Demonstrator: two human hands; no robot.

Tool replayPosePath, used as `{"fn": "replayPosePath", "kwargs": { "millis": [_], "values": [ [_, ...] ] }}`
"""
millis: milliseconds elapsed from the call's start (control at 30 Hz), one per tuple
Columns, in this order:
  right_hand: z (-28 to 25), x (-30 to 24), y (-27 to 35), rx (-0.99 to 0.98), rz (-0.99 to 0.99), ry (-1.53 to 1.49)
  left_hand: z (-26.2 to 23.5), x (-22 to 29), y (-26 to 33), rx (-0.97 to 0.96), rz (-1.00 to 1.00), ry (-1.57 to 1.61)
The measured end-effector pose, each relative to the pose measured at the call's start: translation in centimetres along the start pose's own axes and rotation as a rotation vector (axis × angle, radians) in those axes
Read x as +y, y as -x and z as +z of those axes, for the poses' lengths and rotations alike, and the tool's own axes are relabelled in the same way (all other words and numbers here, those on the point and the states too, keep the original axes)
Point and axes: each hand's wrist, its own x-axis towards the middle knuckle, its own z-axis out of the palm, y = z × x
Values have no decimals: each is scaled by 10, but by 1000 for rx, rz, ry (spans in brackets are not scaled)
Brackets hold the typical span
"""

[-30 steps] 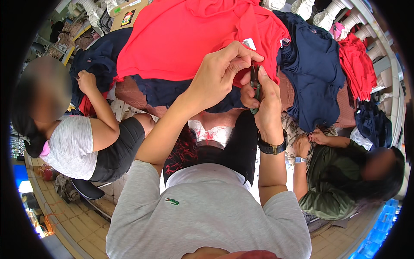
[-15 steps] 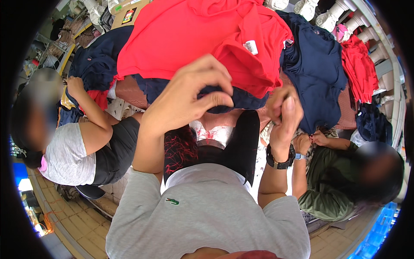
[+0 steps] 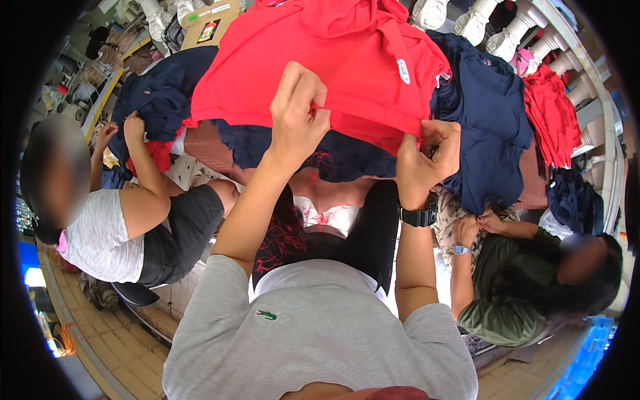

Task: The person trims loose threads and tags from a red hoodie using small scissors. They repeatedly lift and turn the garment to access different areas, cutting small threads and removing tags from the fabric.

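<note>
A red knit garment (image 3: 287, 80) with a small white tag (image 3: 403, 71) lies spread in front of me on a dark blue pile of clothing (image 3: 347, 159). My left hand (image 3: 300, 110) is closed at its near edge, pinching the hem. At the near right corner, my right hand (image 3: 430, 160) grips the same hem between thumb and fingers; a black watch (image 3: 419, 217) is on that wrist. Between the two hands the hem is drawn fairly straight. Loose red threads (image 3: 287, 243) lie on my dark-clad leg.
Dark blue garments (image 3: 477, 120) are stacked to the right, with red garments (image 3: 550, 113) beyond. Another dark blue garment (image 3: 153, 90) is at the left, handled by a seated person (image 3: 110, 230). Someone in green (image 3: 513, 287) works at the right. A cardboard box (image 3: 210, 27) stands behind.
Both hands have come onto the red garment's near edge and taken hold of it; the left moved away from me. The garment's folded right corner now lies flatter, its hem drawn between my hands.
</note>
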Motion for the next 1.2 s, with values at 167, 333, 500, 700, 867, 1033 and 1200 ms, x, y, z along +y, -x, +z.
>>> {"fn": "replayPosePath", "kwargs": {
  "millis": [167, 333, 500, 700, 867, 1033, 1200],
  "values": [
    [15, -20, -11, -29, -55, -45, -4, -4, -5, 80, 3, 65],
    [4, -49, -15, -108, -64, -157, 5, 12, -11, 131, -256, 256],
    [-21, -62, -2, -147, -63, -298, -42, 31, 7, -225, -92, 111],
    [-61, -49, -51, -825, 350, -561, -99, 10, -18, -496, -168, 46],
    [31, -18, -94, -596, 63, -80, -116, -137, -28, -63, -417, -566],
    [122, 39, -117, -763, -101, 194, -107, -146, -49, -57, -349, -473],
    [148, 77, -195, -559, 132, 62, -158, -82, -61, -159, -193, -193]
  ]
}}
